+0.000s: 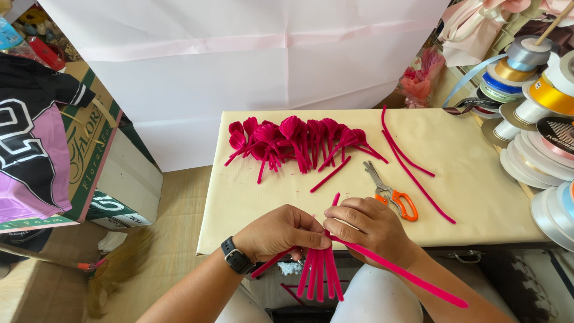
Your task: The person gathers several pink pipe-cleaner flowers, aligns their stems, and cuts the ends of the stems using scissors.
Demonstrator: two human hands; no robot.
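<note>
Currently my left hand [280,232] is clenched around a bundle of magenta chenille stems [320,272], roughly five strands, pinched at their upper ends just below the near edge of the table [478,203]. The bundle's long axis runs nearly vertical in view; its free ends point down toward my lap and fan slightly. My right hand [371,227] grasps one long stem [406,276], touching the bundle at the pinch point. That stem's axis runs diagonally, its free end pointing to the lower right, and a short tip projects above my fingers. On the table lie one pair of orange-handled scissors [391,197], one pile of folded magenta stem flowers [293,140], too overlapped to count exactly, and four loose stems: one short piece [330,174] and three long ones [412,173] beside the scissors.
</note>
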